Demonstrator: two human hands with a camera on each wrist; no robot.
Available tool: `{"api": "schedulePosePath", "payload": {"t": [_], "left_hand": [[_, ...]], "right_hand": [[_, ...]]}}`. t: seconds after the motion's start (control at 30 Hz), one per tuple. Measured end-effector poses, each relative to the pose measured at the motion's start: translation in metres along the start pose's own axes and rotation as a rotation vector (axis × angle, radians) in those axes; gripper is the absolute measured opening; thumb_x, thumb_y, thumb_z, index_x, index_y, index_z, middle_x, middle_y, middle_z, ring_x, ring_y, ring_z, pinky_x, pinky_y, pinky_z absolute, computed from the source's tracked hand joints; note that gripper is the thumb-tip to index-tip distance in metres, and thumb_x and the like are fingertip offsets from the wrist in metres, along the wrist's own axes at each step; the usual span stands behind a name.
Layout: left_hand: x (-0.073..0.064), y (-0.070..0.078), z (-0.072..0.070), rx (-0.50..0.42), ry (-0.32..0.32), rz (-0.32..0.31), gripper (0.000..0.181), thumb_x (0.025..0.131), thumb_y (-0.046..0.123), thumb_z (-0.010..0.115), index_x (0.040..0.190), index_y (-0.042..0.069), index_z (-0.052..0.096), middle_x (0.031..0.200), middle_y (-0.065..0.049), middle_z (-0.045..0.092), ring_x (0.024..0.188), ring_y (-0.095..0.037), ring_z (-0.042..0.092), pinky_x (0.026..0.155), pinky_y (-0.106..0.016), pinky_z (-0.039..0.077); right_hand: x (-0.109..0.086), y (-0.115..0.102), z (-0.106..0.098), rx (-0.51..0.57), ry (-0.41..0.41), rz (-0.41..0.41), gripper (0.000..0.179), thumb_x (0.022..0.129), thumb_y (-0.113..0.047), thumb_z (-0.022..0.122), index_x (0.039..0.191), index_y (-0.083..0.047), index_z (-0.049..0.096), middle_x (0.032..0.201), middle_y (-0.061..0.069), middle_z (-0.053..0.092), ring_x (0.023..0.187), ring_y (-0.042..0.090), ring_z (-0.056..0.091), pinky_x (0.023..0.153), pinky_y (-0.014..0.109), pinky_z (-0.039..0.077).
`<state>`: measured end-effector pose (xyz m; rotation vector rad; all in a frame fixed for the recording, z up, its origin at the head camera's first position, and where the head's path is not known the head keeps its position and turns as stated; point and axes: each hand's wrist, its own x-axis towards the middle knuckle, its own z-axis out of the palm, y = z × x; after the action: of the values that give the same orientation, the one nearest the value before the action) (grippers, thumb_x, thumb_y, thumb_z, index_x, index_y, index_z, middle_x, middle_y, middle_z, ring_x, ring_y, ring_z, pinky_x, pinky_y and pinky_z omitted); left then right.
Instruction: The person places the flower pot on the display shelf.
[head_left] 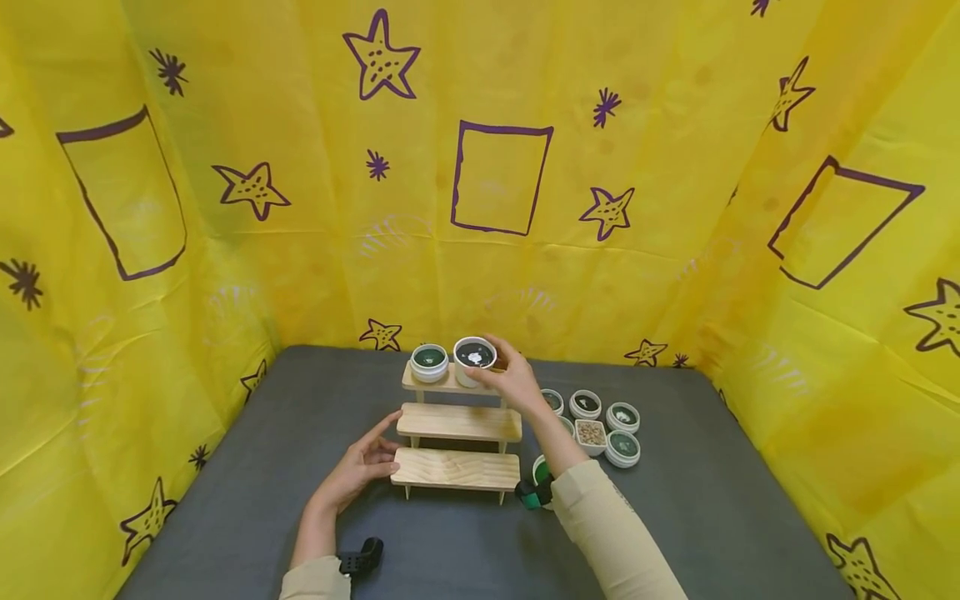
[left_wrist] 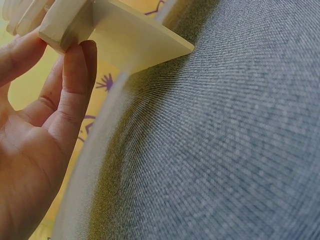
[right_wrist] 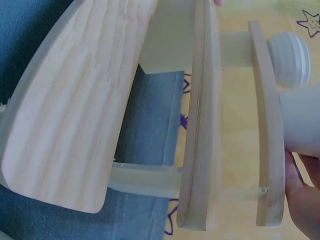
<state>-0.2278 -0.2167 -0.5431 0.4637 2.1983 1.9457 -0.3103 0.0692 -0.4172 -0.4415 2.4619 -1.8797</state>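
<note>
- Head view: a wooden stand [head_left: 459, 422] with three tiers, rising toward the back, is on a grey cloth [head_left: 705, 517].
- The right hand [head_left: 517, 385] pinches a white cup [head_left: 476, 364] between thumb and fingers, over the right part of the top tier. The cup is upright, with dark contents and a bright patch on their surface.
- Right wrist view: the cup's base is right at the top tier; I cannot tell whether its full weight rests there.
- A ribbed white jar [head_left: 429, 364] with dark green contents stands just beside the cup, on the top tier's left end.
- The left hand [head_left: 352, 473] is at the stand's left side, index finger reaching toward the middle tier, thumb at the bottom one. Left wrist view: thumb and fingertips pinch a tier's end.
- Right of the stand, several white pots [head_left: 623, 417] cluster around a square dish [head_left: 590, 436] of small pale bits. A green-filled pot [head_left: 541, 469] nearer the front is partly hidden by the right wrist's black-and-green camera mount [head_left: 534, 493].
- Yellow curtains [head_left: 510, 275] with purple stars and rectangles surround the cloth.
</note>
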Motion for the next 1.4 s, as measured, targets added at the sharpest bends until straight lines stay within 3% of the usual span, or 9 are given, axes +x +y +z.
{"api": "schedulePosePath", "payload": {"t": [0.67, 0.87, 1.03, 1.4], "left_hand": [[0.002, 0.004, 0.0, -0.014, 0.01, -0.011, 0.085, 0.088, 0.005, 0.07, 0.158, 0.01, 0.021, 0.12, -0.033, 0.048, 0.096, -0.009, 0.063, 0.083, -0.021, 0.053], [0.002, 0.003, 0.0, -0.016, 0.01, -0.009, 0.085, 0.088, 0.004, 0.07, 0.158, 0.01, 0.02, 0.12, -0.034, 0.048, 0.096, -0.009, 0.063, 0.083, -0.021, 0.053], [0.001, 0.003, -0.001, -0.017, 0.009, -0.012, 0.085, 0.088, 0.004, 0.069, 0.158, 0.01, 0.021, 0.12, -0.034, 0.048, 0.097, -0.008, 0.063, 0.083, -0.021, 0.053], [0.001, 0.003, 0.0, -0.01, 0.008, -0.034, 0.085, 0.089, 0.005, 0.07, 0.158, 0.012, 0.021, 0.121, -0.034, 0.048, 0.097, -0.008, 0.063, 0.083, -0.021, 0.053]], "right_hand": [[0.008, -0.003, -0.004, -0.066, -0.094, 0.027, 0.08, 0.086, -0.023, 0.076, 0.154, -0.016, 0.035, 0.143, 0.017, 0.055, 0.121, 0.035, 0.06, 0.083, 0.038, 0.058], [-0.002, -0.026, -0.005, -0.077, -0.102, 0.026, 0.077, 0.087, -0.016, 0.074, 0.153, -0.009, 0.035, 0.14, 0.022, 0.056, 0.12, 0.037, 0.061, 0.085, 0.042, 0.058], [0.009, -0.006, -0.002, -0.088, -0.081, 0.028, 0.079, 0.086, -0.023, 0.077, 0.153, -0.017, 0.037, 0.143, 0.016, 0.056, 0.123, 0.035, 0.06, 0.084, 0.036, 0.058], [0.006, -0.001, -0.002, -0.09, -0.052, 0.005, 0.077, 0.084, -0.027, 0.078, 0.152, -0.022, 0.04, 0.138, 0.013, 0.06, 0.119, 0.032, 0.063, 0.081, 0.033, 0.058]]}}
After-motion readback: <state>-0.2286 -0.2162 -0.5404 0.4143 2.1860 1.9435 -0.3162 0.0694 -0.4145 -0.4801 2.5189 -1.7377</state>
